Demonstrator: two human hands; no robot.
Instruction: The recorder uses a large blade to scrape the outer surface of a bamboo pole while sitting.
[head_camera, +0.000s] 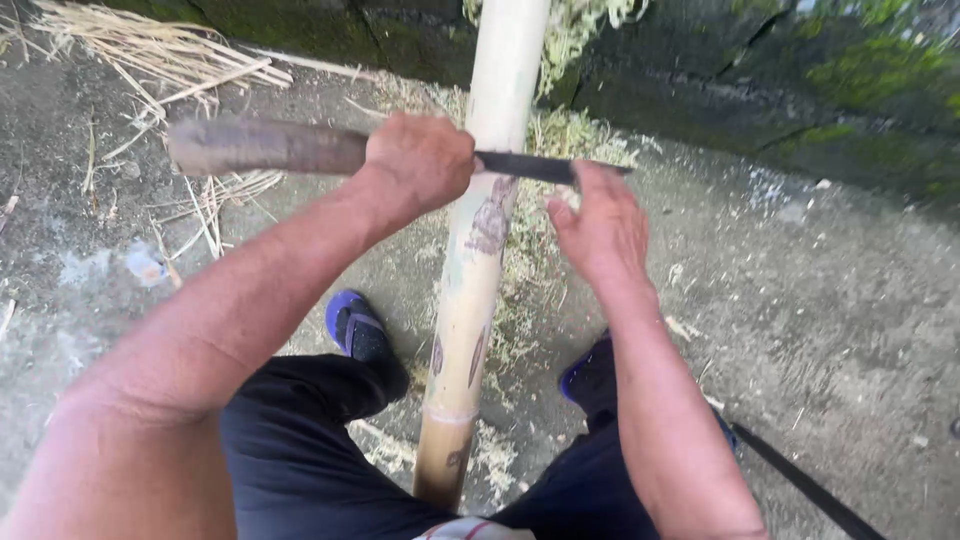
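Taking the pale bamboo pole (478, 250) as the landmark, a loose bundle of dry straw (150, 50) lay far to its left, on the rough concrete ground (830, 320) near the mossy stone wall (800, 90).

Nearer the pole on that side, the wooden handle (265, 147) of a long knife stuck out to the left. The left hand (418, 160) was closed tight around that handle, just left of the pole and touching its edge. Below that hand, left of the pole's lower part, a blue shoe (355, 328) showed above the dark trousers (300, 450).

The pole itself stood leaning, its brown lower end between the person's legs and its top running out of view against the wall. The dark knife blade (545, 167) lay across the pole's front.

Just right of the pole, the right hand (600, 225) had its fingers bent, with fingertips pressed on the blade's far end; a loose hold rather than a full fist. Pale shavings (560, 140) lay heaped around the pole's right side behind that hand. Farther right and low, a thin dark strap (810, 490) crossed the ground.
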